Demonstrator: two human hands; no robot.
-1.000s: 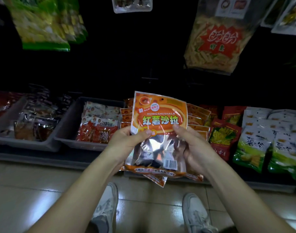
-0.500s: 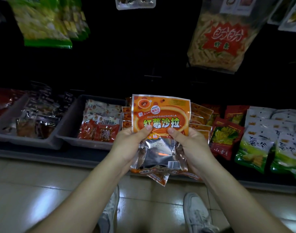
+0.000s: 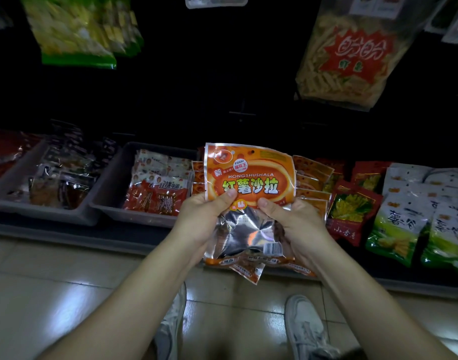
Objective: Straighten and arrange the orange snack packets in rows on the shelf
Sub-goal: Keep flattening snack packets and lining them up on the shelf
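- both hands pinch the stack of orange packets [image 3: 248, 178]: left hand [image 3: 204, 216] thumb on the front face, right hand [image 3: 293, 222] thumb opposite it, fingers curled behind.
- the stack stands upright between your hands, above the shelf edge [image 3: 67, 231], in front of the orange row [image 3: 311, 175] just beyond your right hand.
- lower corners poke out crooked under your palms. i'd tap the bottom edges level on the shelf before setting down.
- then seat it flush against that row, labels facing you.
- hidden: packet count in the stack, your fingers behind it, row depth beyond the hands. the back of the shelf is too dark to read.
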